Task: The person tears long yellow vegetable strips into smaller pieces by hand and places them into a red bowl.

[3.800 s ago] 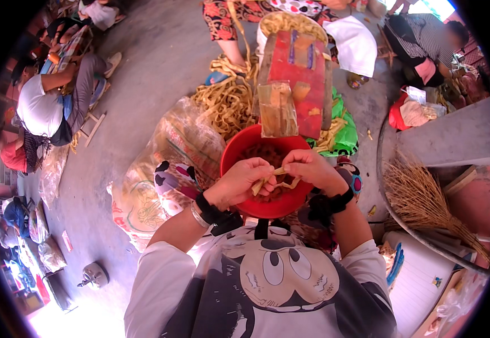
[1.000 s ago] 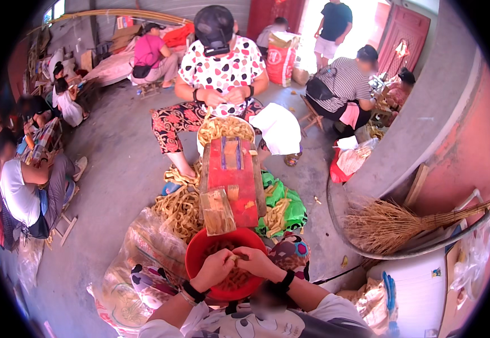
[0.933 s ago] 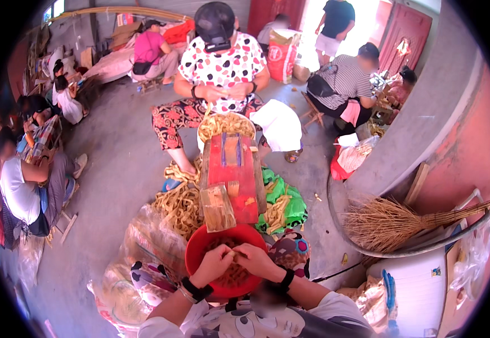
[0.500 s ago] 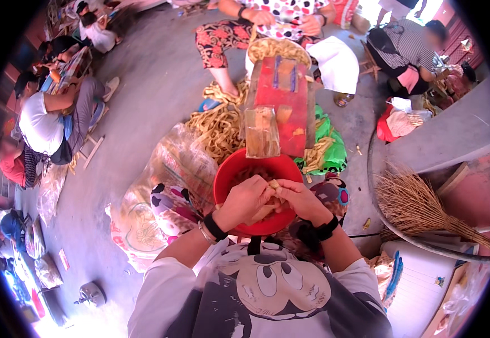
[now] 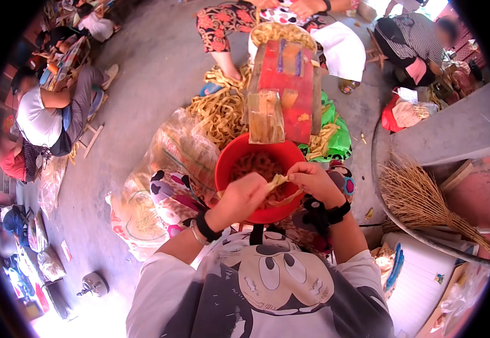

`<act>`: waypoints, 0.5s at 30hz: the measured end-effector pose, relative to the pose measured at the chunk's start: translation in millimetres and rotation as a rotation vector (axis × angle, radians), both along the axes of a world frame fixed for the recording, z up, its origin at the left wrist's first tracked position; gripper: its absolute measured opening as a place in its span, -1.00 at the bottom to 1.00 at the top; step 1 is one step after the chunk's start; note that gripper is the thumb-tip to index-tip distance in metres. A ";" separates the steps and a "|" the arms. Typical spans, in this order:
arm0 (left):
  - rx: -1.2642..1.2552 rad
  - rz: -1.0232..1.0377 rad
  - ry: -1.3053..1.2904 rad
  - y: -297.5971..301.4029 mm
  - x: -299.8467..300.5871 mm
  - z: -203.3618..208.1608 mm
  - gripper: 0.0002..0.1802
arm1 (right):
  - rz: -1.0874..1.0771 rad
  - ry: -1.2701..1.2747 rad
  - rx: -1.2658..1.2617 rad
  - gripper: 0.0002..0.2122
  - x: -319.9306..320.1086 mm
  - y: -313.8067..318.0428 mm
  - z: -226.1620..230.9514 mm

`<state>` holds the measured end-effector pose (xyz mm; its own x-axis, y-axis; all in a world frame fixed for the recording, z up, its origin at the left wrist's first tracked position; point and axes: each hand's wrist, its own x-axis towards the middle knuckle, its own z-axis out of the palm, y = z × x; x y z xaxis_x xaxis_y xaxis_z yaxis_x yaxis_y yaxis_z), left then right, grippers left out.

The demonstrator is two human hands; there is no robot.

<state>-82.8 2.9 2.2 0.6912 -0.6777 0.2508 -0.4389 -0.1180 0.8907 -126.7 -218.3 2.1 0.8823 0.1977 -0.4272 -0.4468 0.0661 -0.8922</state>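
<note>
Both hands [image 5: 245, 197] with a pale yellow strip [image 5: 277, 182] between their fingers, over a red bucket [image 5: 267, 216] of brownish pieces [image 5: 256, 164]

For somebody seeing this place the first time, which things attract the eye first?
Probably the red bucket at centre, with the left hand and right hand holding a yellowish strip over it. Beyond it, the red board stands out, with a bright green bag to its right. A straw broom sits at right.

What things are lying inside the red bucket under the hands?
The red bucket holds many brownish pieces, visible toward its far side. The left hand, right hand and yellowish strip they hold cover nearer parts; what lies beneath cannot be seen.
</note>
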 end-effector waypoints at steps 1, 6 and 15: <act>0.023 -0.013 -0.087 1.2 2.9 -0.1 -0.87 | -0.001 0.010 0.005 -0.91 0.9 2.5 4.2; -0.114 -0.041 1.221 -8.3 13.7 11.6 -0.85 | 0.059 -0.073 -0.109 -0.93 6.3 25.8 10.8; -0.125 -0.136 1.191 7.2 22.1 -0.1 -0.91 | 0.214 0.031 -0.095 -0.89 13.4 12.8 9.3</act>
